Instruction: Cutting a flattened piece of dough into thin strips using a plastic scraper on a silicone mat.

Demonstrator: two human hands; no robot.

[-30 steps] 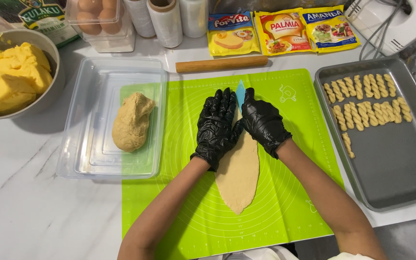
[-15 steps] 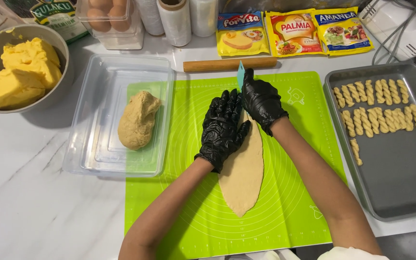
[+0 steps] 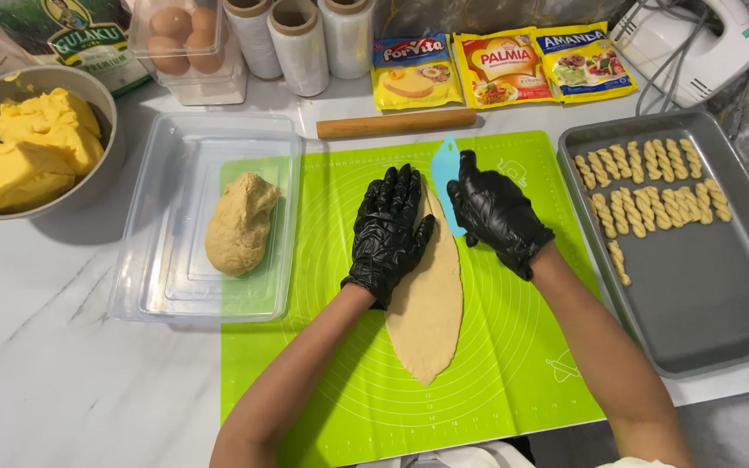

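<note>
Along the back of the counter lie three flat sachets in a row: a blue-topped one, a yellow and red one and a yellow one with a blue band. At the far left stands a green-labelled bag, and next to it a clear egg box showing three brown eggs. Three rolls of cling film stand upright beside it, and a white hand mixer sits at the right corner.

A wooden rolling pin lies just above the lime-green silicone mat, which is printed with pale circles. On the mat lies one long, thin, leaf-shaped sheet of tan dough, pointed at the near end.

Both hands wear glossy, crinkled black gloves. The left hand lies flat and open, fingers spread, pressing on the dough's left edge and gripping nothing. The right hand is closed around a pale blue plastic scraper, its edge set against the dough's upper right side.

To the left, a clear plastic tub holds one rough lump of dough. A metal bowl holds blocks of soft yellow butter. On the right, a grey metal tray carries small twisted dough sticks in rows, too many to count surely.
</note>
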